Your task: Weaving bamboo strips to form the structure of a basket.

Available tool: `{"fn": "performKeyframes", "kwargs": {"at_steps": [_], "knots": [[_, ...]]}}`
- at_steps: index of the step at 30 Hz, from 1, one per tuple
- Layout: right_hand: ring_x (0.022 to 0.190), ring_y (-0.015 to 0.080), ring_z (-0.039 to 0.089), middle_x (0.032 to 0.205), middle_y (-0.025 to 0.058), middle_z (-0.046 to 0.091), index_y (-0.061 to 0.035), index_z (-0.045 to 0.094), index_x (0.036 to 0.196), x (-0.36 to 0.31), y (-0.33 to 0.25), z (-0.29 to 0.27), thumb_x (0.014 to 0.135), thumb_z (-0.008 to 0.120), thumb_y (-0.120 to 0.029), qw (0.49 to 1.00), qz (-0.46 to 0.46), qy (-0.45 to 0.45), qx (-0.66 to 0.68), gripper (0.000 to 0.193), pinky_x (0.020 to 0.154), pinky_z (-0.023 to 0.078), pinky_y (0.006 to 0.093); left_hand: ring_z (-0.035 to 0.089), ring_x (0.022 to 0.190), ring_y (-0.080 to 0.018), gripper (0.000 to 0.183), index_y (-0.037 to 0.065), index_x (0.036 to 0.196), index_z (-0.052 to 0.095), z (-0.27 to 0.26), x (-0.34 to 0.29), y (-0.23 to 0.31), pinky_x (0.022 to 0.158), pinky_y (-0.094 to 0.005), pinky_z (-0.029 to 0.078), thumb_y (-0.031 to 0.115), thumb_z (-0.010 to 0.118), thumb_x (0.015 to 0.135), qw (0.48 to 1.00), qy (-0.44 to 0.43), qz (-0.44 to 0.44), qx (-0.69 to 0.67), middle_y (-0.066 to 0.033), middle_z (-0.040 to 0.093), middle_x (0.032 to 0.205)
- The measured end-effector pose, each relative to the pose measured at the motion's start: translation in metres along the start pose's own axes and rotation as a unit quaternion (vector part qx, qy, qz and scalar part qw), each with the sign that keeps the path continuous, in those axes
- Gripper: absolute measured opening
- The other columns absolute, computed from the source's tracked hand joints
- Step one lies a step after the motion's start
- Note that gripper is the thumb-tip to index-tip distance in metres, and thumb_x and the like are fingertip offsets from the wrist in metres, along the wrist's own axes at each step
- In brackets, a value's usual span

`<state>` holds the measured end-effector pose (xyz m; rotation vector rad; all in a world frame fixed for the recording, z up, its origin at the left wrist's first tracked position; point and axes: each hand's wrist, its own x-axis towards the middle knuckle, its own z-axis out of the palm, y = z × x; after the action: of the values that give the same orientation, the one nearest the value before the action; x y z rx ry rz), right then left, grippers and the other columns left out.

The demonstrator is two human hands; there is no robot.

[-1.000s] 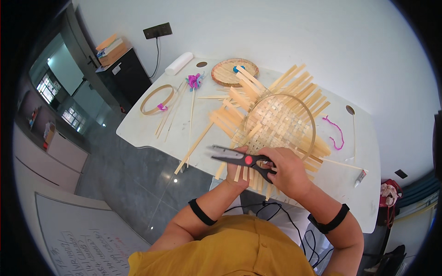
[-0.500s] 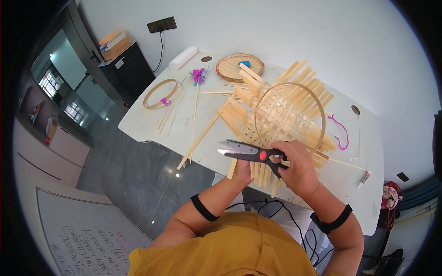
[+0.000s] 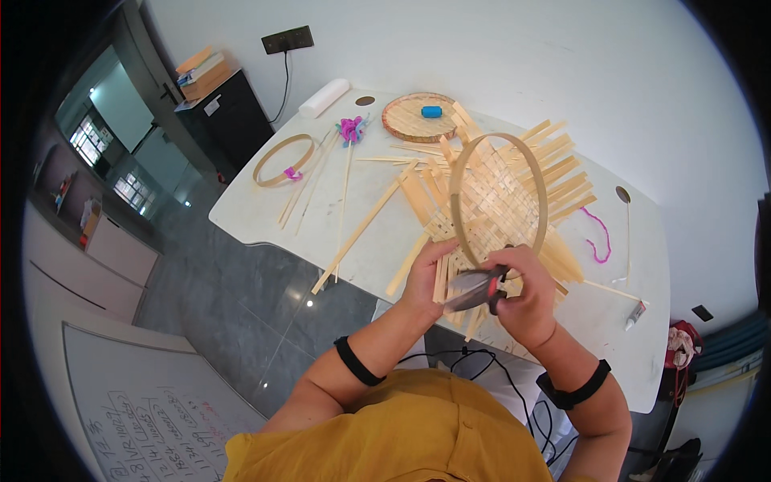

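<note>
A flat woven mat of pale bamboo strips (image 3: 514, 193) lies on the white table (image 3: 377, 233) with a round wooden hoop (image 3: 498, 197) laid over it. My right hand (image 3: 526, 293) grips black scissors with a red pivot (image 3: 474, 289) at the mat's near edge, blades pointing left. My left hand (image 3: 426, 277) pinches loose strip ends right beside the blades.
Loose bamboo strips (image 3: 353, 233) lie left of the mat. Farther off sit a second hoop (image 3: 283, 161), a purple tie (image 3: 350, 128), a round woven tray (image 3: 418, 116) holding a blue object, a white roll (image 3: 324, 98), pink cord (image 3: 598, 237) and a small tube (image 3: 634, 315). A black cabinet (image 3: 225, 112) stands behind.
The scissors have swung from pointing far left to sitting close in at the mat's near edge. The view shifted, so the mat and hoop sit higher and nearer my hands.
</note>
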<state>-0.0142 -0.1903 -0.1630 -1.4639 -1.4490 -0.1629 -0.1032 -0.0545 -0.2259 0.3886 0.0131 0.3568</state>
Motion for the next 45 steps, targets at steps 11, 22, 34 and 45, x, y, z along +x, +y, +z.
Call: {"fn": "performKeyframes", "kwargs": {"at_steps": [11, 22, 34, 45], "knots": [[0.076, 0.0087, 0.056, 0.087, 0.0010, 0.057, -0.0047, 0.049, 0.116, 0.001, 0.020, 0.000, 0.077, 0.068, 0.003, 0.906, 0.253, 0.106, 0.323, 0.044, 0.070, 0.047, 0.0220, 0.058, 0.112, -0.0253, 0.047, 0.001, 0.132, 0.042, -0.010, 0.018, 0.007, 0.096, -0.0377, 0.049, 0.008, 0.054, 0.087, 0.989, 0.068, 0.060, 0.113, -0.0138, 0.057, 0.125], [0.077, 0.0168, 0.053, 0.082, 0.0046, 0.055, -0.0119, 0.040, 0.124, 0.005, -0.016, -0.018, 0.081, 0.061, -0.012, 0.760, 0.272, 0.112, 0.580, 0.048, 0.075, 0.043, 0.0326, 0.061, 0.106, -0.0228, 0.047, -0.002, 0.129, 0.043, -0.002, 0.012, 0.015, 0.093, -0.0348, 0.050, 0.006, 0.056, 0.085, 0.987, 0.053, 0.062, 0.136, -0.0134, 0.059, 0.118], [0.079, 0.0108, 0.050, 0.083, -0.0020, 0.049, -0.0125, 0.046, 0.120, 0.016, -0.039, -0.018, 0.086, 0.061, -0.010, 0.656, 0.280, 0.152, 0.684, 0.037, 0.077, 0.045, 0.0282, 0.058, 0.100, -0.0142, 0.062, 0.000, 0.124, 0.033, 0.005, 0.009, 0.001, 0.085, -0.0274, 0.050, 0.001, 0.073, 0.076, 0.905, 0.111, 0.177, 0.370, -0.0117, 0.058, 0.112], [0.080, 0.0179, 0.056, 0.082, 0.0044, 0.057, -0.0096, 0.039, 0.124, 0.010, -0.009, -0.033, 0.080, 0.066, -0.010, 0.836, 0.191, 0.167, 0.486, 0.052, 0.076, 0.043, 0.0325, 0.057, 0.091, -0.0074, 0.027, 0.001, 0.120, 0.050, 0.010, 0.002, 0.000, 0.079, -0.0228, 0.047, 0.011, 0.053, 0.095, 0.929, 0.140, 0.229, 0.257, -0.0033, 0.060, 0.106]]}}
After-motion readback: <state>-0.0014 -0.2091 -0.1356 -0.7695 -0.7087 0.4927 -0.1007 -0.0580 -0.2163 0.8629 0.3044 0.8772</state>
